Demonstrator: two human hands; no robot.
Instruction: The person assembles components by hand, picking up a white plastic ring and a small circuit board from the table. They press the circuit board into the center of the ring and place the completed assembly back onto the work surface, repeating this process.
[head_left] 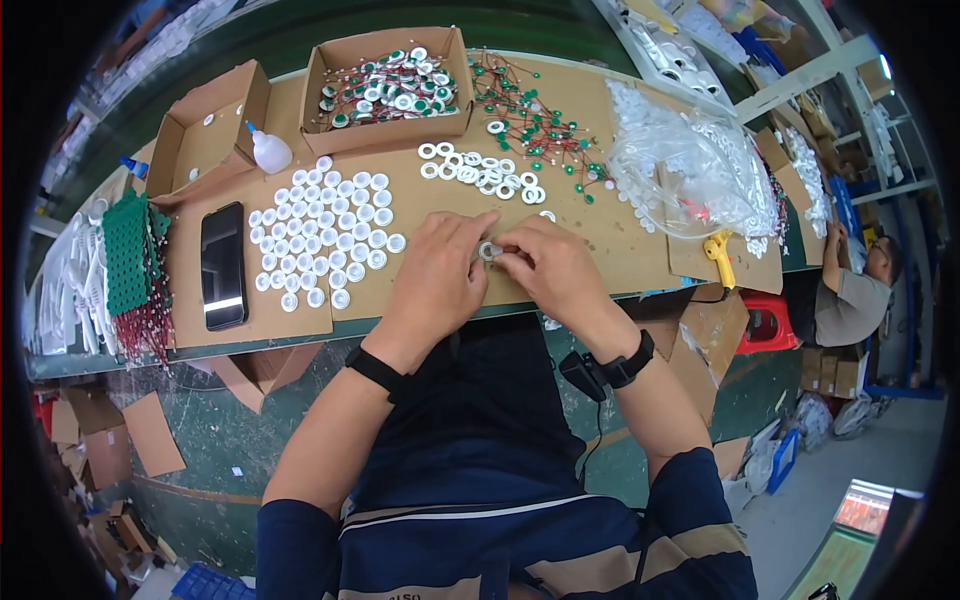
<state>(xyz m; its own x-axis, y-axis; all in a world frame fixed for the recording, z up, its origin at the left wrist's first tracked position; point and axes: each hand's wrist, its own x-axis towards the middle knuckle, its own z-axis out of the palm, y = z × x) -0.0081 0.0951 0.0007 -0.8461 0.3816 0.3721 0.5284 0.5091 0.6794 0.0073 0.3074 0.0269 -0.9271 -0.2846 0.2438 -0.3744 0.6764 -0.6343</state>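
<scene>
Close to the front edge of the bench, my left hand (438, 270) and my right hand (556, 264) meet at a small white round piece (488, 251). The fingertips of both hands pinch it, and they partly cover it. Just beyond my hands lies a loose group of flat white rings (485, 172). To the left of my left hand, many small white round caps (320, 235) are spread on the cardboard. Green discs with red wires (540, 125) lie in a tangle beyond the rings.
A cardboard box (390, 137) of wired white-and-green discs stands at the back, beside another box (190, 140) and a squeeze bottle (269, 150). A phone (223, 265) and green disc sheets (125, 255) lie left. Right are a plastic bag (690, 170), a yellow-handled tool (719, 255) and a seated person (850, 300).
</scene>
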